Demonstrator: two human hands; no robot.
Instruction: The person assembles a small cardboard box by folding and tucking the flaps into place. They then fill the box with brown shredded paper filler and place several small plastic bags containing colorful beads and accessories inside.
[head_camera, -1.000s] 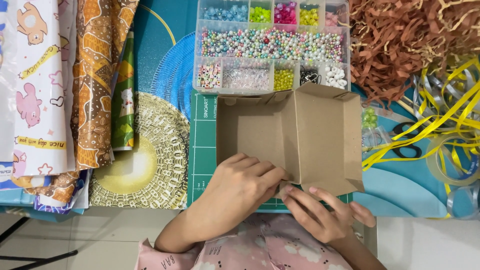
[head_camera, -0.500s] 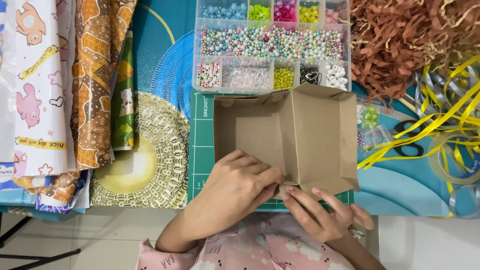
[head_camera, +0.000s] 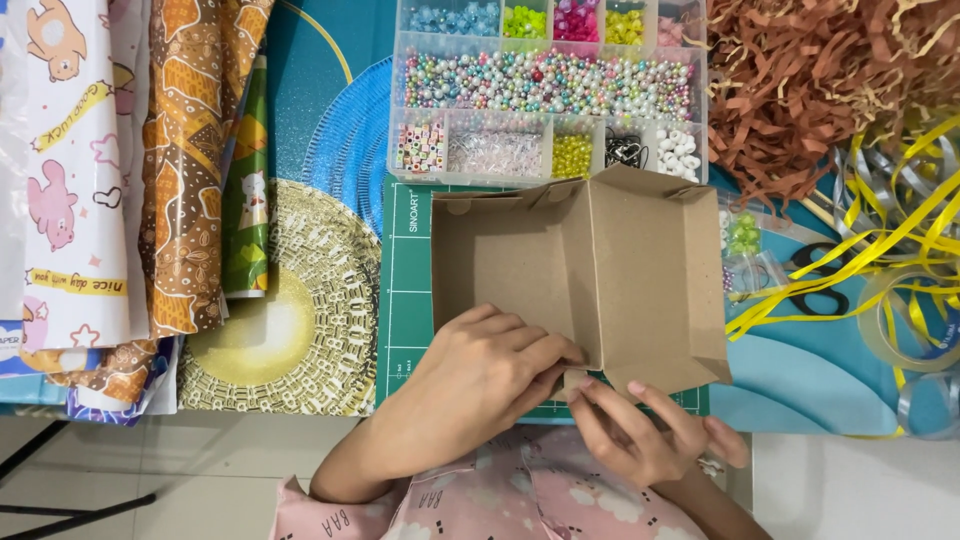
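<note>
A brown cardboard box (head_camera: 620, 270), partly folded with its flaps up, lies on a green cutting mat (head_camera: 405, 290). My left hand (head_camera: 480, 375) presses on the near edge of the box, its fingers curled over the cardboard wall. My right hand (head_camera: 640, 430) pinches a small flap at the box's near bottom edge, just beside the left fingertips. Both hands touch the box at the same spot near its front middle.
A clear compartment tray of coloured beads (head_camera: 545, 90) sits behind the box. Rolls of patterned wrapping paper (head_camera: 150, 180) lie at left. Brown shredded paper (head_camera: 830, 80), yellow and silver ribbon (head_camera: 890, 250) and black scissors (head_camera: 815, 285) lie at right. A gold round mat (head_camera: 290, 320) is left of the cutting mat.
The box and both hands have barely moved; the fingers keep working the same near flap.
</note>
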